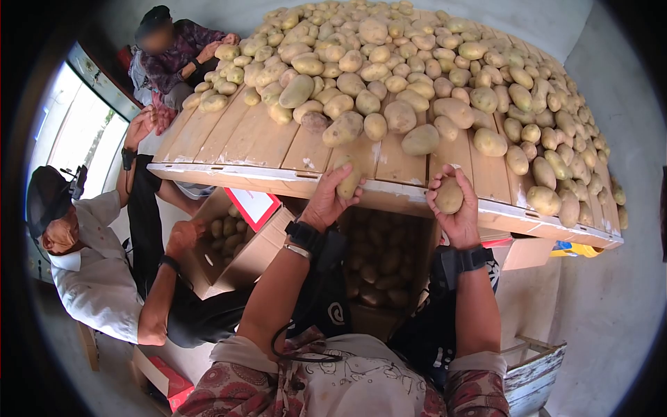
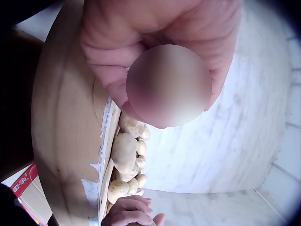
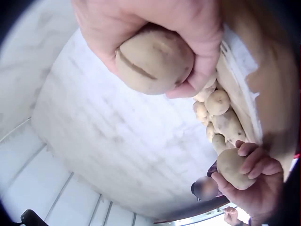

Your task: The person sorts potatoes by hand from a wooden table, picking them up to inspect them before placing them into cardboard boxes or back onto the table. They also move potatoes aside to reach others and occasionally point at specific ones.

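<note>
In the head view my left hand (image 1: 324, 199) grips an oblong tan potato (image 1: 349, 182) just above the near edge of the wooden table (image 1: 264, 142). A blurred disc hides that potato in the left wrist view. My right hand (image 1: 464, 217) holds a rounder potato (image 1: 449, 197), also close by the table edge. Seen from the right wrist, this potato (image 3: 157, 56) has a long dark slit across its skin, and the fingers wrap round its sides. Loose potatoes (image 1: 420, 140) lie on the boards just beyond both hands.
A large heap of potatoes (image 1: 389, 55) covers the table's far part. Below the table edge are potatoes (image 1: 382, 260) in a box between my knees and a cardboard box (image 1: 260, 247) at left. One person (image 1: 104, 257) sits left; another (image 1: 174, 59) sits at the far corner.
</note>
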Motion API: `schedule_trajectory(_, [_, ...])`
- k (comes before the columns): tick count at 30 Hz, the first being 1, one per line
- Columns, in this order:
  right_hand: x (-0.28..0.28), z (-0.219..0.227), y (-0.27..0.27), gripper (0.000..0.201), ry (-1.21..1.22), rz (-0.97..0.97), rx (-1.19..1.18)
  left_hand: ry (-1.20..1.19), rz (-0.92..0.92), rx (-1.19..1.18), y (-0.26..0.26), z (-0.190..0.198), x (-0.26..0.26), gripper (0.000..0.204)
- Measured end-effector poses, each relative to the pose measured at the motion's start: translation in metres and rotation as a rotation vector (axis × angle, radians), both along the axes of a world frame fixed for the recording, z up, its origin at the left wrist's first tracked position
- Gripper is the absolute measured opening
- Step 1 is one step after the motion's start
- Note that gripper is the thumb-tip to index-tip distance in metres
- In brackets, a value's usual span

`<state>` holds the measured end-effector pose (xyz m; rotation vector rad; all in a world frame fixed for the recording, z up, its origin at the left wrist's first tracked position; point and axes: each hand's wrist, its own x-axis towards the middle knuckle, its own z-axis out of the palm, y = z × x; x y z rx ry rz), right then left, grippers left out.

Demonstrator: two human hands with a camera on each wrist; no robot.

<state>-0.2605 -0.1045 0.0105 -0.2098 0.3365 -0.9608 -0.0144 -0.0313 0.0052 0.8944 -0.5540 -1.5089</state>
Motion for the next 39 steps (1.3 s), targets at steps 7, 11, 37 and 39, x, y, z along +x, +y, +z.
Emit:
schedule_trajectory(7, [0.003, -0.001, -0.001, 0.018, 0.034, -0.023, -0.04, -0.007, 0.0, 0.01, -0.001, 0.002, 0.0, 0.03])
schedule_trajectory(11, [0.004, -0.003, -0.001, 0.018, 0.055, -0.014, -0.079, -0.013, 0.009, 0.008, 0.0, -0.001, 0.0, 0.03])
schedule_trajectory(37, [-0.005, -0.008, -0.017, 0.017, 0.125, -0.04, 0.021, -0.038, -0.038, -0.002, 0.002, -0.003, 0.002, 0.045])
schedule_trajectory(39, [-0.002, -0.008, -0.018, 0.017, 0.134, -0.04, 0.027, -0.048, -0.048, -0.028, 0.003, -0.002, 0.002, 0.047])
